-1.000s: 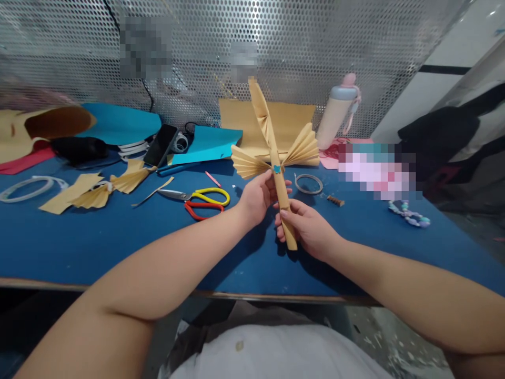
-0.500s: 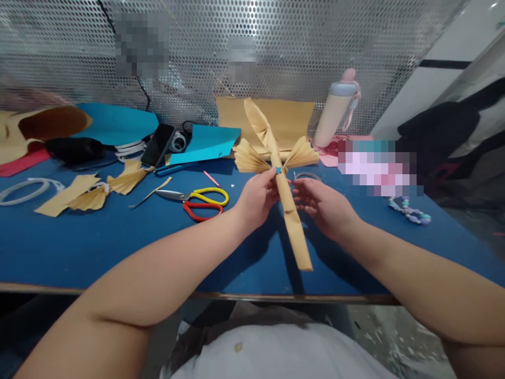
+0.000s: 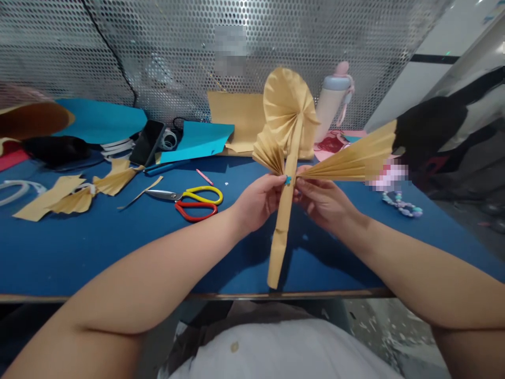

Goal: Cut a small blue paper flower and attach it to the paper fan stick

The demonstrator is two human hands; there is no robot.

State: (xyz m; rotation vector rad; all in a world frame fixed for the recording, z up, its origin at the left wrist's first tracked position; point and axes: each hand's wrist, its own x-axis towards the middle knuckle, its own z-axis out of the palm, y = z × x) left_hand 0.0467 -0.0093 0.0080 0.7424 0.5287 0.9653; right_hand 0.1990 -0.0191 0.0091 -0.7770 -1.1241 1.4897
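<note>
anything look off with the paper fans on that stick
Yes, they look lopsided. The long pleated fan by the right hand juts out narrow, while the short pleated fan by the left hand sits bunched. The rolled paper stick also shows a crease below the hands.

Blue desk [image 3: 79, 252] | 9 o'clock: red-and-yellow scissors [image 3: 196, 202], pleated kraft-paper fan [image 3: 73, 201] | 10 o'clock: smartphone [image 3: 147, 142] | 11 o'clock: teal card [image 3: 193, 142] | 3 o'clock: bead bracelet [image 3: 400, 208]
</note>
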